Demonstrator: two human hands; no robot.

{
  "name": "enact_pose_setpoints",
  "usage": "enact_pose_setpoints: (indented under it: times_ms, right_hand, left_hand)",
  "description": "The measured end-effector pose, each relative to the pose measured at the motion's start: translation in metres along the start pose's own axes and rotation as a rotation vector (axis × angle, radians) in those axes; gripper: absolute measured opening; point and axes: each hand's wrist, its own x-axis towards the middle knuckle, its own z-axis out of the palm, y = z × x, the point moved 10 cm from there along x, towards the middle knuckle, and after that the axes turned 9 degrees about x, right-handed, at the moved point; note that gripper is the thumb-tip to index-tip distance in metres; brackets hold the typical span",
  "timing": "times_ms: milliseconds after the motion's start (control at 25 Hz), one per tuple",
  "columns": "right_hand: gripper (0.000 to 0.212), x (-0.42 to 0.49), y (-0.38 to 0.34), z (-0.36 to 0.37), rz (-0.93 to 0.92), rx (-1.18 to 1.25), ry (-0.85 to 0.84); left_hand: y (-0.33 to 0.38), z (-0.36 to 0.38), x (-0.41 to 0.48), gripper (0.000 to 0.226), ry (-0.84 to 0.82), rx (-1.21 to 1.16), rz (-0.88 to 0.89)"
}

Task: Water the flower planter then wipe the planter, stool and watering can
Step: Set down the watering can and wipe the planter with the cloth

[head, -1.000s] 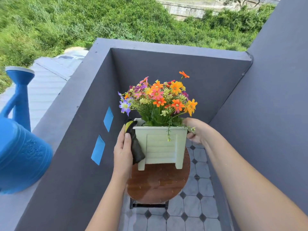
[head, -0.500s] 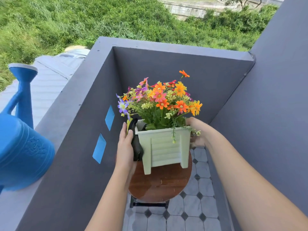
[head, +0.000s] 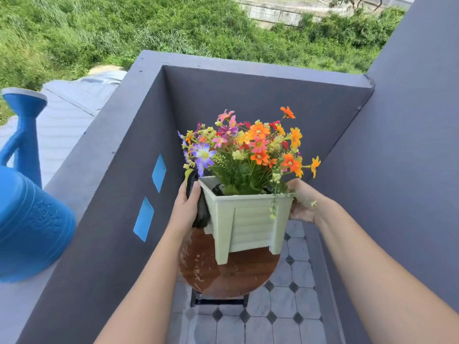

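Our left hand presses a dark cloth flat against the left side of the pale green planter, fingers closed over it, while our right hand grips the planter's right rim, fingers curled round the edge. We hold the planter tilted, its near foot over the round brown stool; we cannot tell whether any foot touches the seat. The stool's top shines wet, with pale streaks toward its left edge. Orange, pink, purple and yellow flowers fill the planter.

We stand in a narrow balcony corner. Dark grey walls close it in on the left, ahead and on the right, and the left wall carries two blue diamond panels. The floor is pale grey tile with small black diamonds. The blue watering can sits on the flat top of the left wall, well apart from the planter. Beyond lie a grey roof and thick green brush.
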Motion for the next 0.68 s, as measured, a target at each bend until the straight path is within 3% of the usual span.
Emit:
enact_pose_setpoints:
  times_ms: [120,240,280,360,520,600,680]
  right_hand:
    - [0.014,-0.002,-0.002,-0.005,-0.041,0.029,-0.005]
    - [0.053,-0.006,-0.003,-0.004,-0.103,0.137,-0.038]
    - [0.056,-0.008,-0.003,0.000,-0.108,0.180,-0.065]
    - [0.039,-0.007,0.002,0.008,-0.088,0.261,-0.139]
    - [0.034,-0.005,0.020,0.022,-0.072,0.419,-0.349]
    - [0.055,-0.012,0.024,0.030,-0.141,0.487,-0.439]
    - [0.073,-0.012,0.028,0.034,-0.262,0.420,-0.406]
  left_hand:
    - [0.008,0.001,-0.010,0.071,-0.062,0.007,0.100]
    - [0.009,0.000,-0.015,0.071,-0.053,-0.021,0.115]
    - [0.010,-0.002,-0.017,0.071,-0.042,-0.042,0.122]
    - [0.013,-0.009,-0.019,0.064,0.003,-0.082,0.129]
    - [0.005,-0.026,-0.016,0.068,0.091,-0.136,0.066]
    - [-0.001,-0.031,-0.016,0.070,0.123,-0.149,0.041]
    - [-0.002,-0.032,-0.018,0.065,0.154,-0.161,0.042]
